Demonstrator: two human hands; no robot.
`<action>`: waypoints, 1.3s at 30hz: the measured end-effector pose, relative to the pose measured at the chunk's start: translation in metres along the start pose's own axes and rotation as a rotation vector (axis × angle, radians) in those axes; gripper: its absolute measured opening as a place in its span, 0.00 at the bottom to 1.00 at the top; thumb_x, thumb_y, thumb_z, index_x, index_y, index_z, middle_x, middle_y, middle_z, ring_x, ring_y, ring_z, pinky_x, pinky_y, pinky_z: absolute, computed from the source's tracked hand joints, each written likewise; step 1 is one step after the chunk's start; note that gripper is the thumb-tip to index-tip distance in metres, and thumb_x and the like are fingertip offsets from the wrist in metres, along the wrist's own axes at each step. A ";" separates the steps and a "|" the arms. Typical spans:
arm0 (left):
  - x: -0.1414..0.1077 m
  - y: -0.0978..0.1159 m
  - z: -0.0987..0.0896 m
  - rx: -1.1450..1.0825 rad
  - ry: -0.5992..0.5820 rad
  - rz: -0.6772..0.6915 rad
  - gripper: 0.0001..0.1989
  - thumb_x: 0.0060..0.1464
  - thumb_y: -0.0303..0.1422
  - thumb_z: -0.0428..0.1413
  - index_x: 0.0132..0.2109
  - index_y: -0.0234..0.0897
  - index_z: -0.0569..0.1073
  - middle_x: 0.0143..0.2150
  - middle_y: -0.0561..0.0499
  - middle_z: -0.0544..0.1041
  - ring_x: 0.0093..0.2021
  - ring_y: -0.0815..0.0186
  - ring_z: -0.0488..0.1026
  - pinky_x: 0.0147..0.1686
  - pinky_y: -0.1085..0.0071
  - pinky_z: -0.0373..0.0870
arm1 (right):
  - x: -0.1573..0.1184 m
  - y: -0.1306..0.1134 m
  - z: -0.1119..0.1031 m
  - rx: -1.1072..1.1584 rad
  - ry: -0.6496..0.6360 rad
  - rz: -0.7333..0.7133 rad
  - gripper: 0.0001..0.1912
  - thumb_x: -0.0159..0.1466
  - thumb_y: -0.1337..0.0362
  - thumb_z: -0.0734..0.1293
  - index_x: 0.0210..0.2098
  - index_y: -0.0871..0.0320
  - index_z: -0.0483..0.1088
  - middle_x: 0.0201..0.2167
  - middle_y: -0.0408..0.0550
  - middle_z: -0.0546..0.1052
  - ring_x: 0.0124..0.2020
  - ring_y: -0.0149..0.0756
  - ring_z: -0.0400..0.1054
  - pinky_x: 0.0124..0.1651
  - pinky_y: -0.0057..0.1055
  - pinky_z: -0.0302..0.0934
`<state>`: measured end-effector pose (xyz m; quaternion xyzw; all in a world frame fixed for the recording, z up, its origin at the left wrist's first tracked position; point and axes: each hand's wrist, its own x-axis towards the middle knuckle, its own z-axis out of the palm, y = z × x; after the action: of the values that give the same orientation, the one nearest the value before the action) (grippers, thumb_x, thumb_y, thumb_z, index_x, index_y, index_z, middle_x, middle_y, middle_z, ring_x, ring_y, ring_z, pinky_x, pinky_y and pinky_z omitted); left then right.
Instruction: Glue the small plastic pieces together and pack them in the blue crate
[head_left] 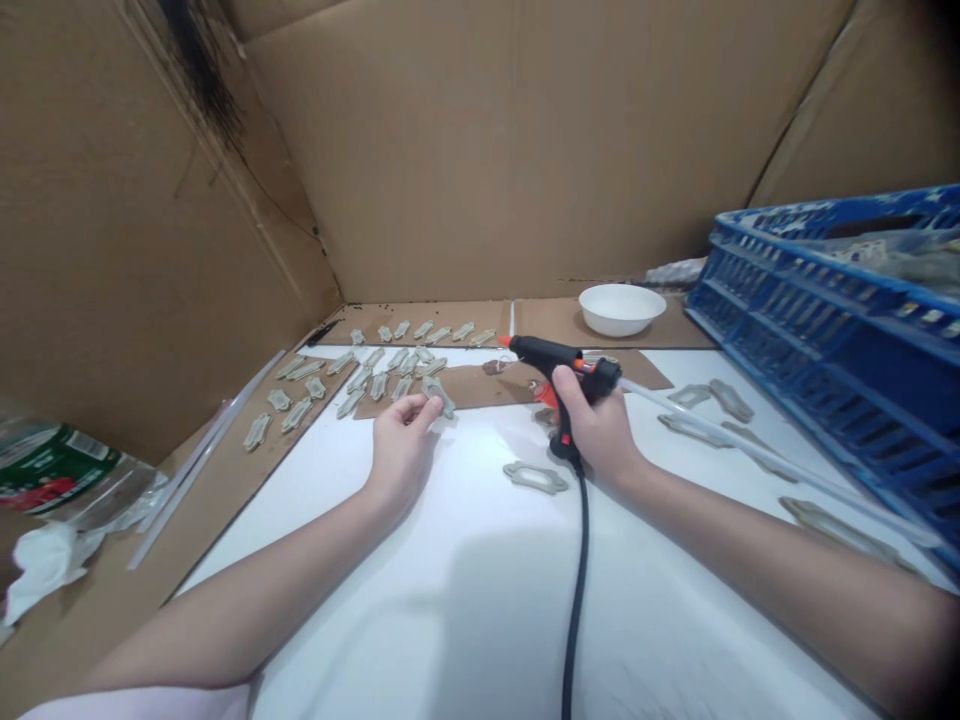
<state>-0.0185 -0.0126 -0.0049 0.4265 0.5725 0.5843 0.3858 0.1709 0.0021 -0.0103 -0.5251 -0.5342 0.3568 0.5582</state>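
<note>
Between the thumb and fingers of my left hand point(401, 440) is a small grey-green ornamental frame piece point(439, 397), held just above the white work surface. My right hand point(602, 430) is wrapped round the handle of a black glue gun point(546, 354) with an orange nozzle, which points left. A long clear glue stick point(750, 455) sticks out of its rear, and a black cord point(577, 590) hangs from the handle. Below the glue gun lies a larger open frame piece point(535, 477). Many similar small pieces point(379, 385) lie beyond my left hand, partly on cardboard.
A white bowl point(621, 310) stands at the back. To the right is a blue plastic crate point(810, 350), with larger frame pieces point(729, 400) beside it. Spare clear glue sticks point(202, 460) and a plastic bottle point(67, 470) lie at left. Cardboard walls point(480, 150) enclose the table.
</note>
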 end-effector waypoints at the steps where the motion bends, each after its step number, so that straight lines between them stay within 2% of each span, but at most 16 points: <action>1: 0.000 0.000 0.000 -0.003 0.000 -0.001 0.11 0.40 0.37 0.58 0.27 0.33 0.70 0.26 0.53 0.71 0.24 0.73 0.63 0.25 0.76 0.56 | 0.001 0.000 0.000 0.038 0.031 0.000 0.23 0.55 0.46 0.58 0.26 0.60 0.67 0.15 0.42 0.64 0.14 0.27 0.58 0.17 0.25 0.54; 8: 0.000 -0.004 -0.001 0.042 -0.021 0.057 0.13 0.41 0.41 0.57 0.30 0.34 0.72 0.27 0.51 0.73 0.24 0.72 0.64 0.25 0.76 0.57 | 0.006 0.002 -0.003 0.073 0.140 -0.021 0.24 0.55 0.46 0.57 0.29 0.62 0.68 0.16 0.43 0.65 0.14 0.26 0.58 0.16 0.25 0.56; 15: 0.008 0.005 -0.002 0.330 -0.058 0.175 0.15 0.41 0.39 0.57 0.35 0.34 0.75 0.29 0.50 0.75 0.26 0.69 0.66 0.28 0.74 0.60 | 0.004 0.002 -0.004 0.041 0.130 -0.022 0.24 0.54 0.46 0.58 0.28 0.62 0.69 0.15 0.42 0.64 0.14 0.26 0.57 0.16 0.24 0.55; 18: 0.026 0.011 0.001 0.334 -0.066 0.174 0.19 0.38 0.39 0.58 0.39 0.34 0.74 0.32 0.47 0.76 0.28 0.66 0.69 0.30 0.72 0.62 | 0.005 0.003 -0.005 0.001 0.122 -0.050 0.24 0.54 0.46 0.58 0.27 0.62 0.69 0.15 0.42 0.65 0.15 0.26 0.59 0.18 0.24 0.56; 21: 0.054 0.017 0.009 0.393 -0.111 0.124 0.19 0.36 0.38 0.59 0.37 0.33 0.75 0.30 0.46 0.76 0.27 0.64 0.70 0.29 0.71 0.62 | 0.006 0.004 -0.005 -0.026 0.125 -0.044 0.25 0.54 0.44 0.57 0.27 0.62 0.69 0.16 0.43 0.65 0.16 0.27 0.60 0.19 0.25 0.57; 24: 0.085 0.022 0.020 0.590 -0.107 0.196 0.14 0.34 0.37 0.60 0.31 0.34 0.76 0.25 0.47 0.75 0.26 0.62 0.70 0.29 0.70 0.61 | 0.008 0.006 -0.005 -0.030 0.125 -0.016 0.27 0.54 0.43 0.55 0.29 0.62 0.68 0.17 0.44 0.66 0.17 0.29 0.62 0.20 0.26 0.58; 27: 0.110 0.024 0.031 0.820 -0.097 0.201 0.09 0.33 0.34 0.59 0.27 0.35 0.75 0.24 0.47 0.74 0.30 0.60 0.70 0.34 0.67 0.60 | 0.011 0.007 -0.005 -0.038 0.117 -0.008 0.28 0.54 0.43 0.54 0.29 0.62 0.68 0.17 0.46 0.67 0.18 0.31 0.63 0.20 0.26 0.59; 30: 0.122 0.020 0.041 0.924 -0.081 0.185 0.05 0.34 0.32 0.58 0.23 0.34 0.73 0.27 0.46 0.75 0.37 0.57 0.70 0.42 0.62 0.56 | 0.013 0.008 -0.005 -0.067 0.103 -0.024 0.27 0.54 0.43 0.54 0.26 0.62 0.67 0.17 0.46 0.67 0.19 0.32 0.64 0.22 0.26 0.59; 33: 0.124 0.017 0.048 0.980 -0.063 0.176 0.04 0.36 0.30 0.58 0.22 0.33 0.72 0.27 0.45 0.74 0.39 0.56 0.69 0.44 0.60 0.54 | 0.014 0.009 -0.004 -0.099 0.085 -0.059 0.26 0.53 0.43 0.55 0.22 0.60 0.66 0.17 0.46 0.67 0.21 0.33 0.64 0.23 0.26 0.59; 36: 0.119 0.032 0.049 0.983 -0.022 0.243 0.05 0.37 0.32 0.58 0.23 0.34 0.72 0.27 0.44 0.74 0.37 0.56 0.70 0.42 0.62 0.57 | 0.014 0.010 -0.004 -0.117 0.077 -0.074 0.26 0.54 0.42 0.55 0.22 0.60 0.65 0.17 0.46 0.68 0.21 0.33 0.64 0.25 0.27 0.59; 39: 0.108 0.071 0.037 0.784 0.022 0.498 0.09 0.45 0.35 0.53 0.29 0.34 0.73 0.30 0.47 0.75 0.36 0.62 0.70 0.39 0.68 0.60 | 0.014 0.010 -0.004 -0.111 0.086 -0.076 0.26 0.54 0.43 0.55 0.23 0.60 0.66 0.17 0.45 0.67 0.21 0.32 0.63 0.25 0.27 0.59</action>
<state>-0.0175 0.0986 0.0714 0.6586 0.6345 0.4029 0.0372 0.1785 0.0167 -0.0161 -0.5496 -0.5482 0.2822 0.5637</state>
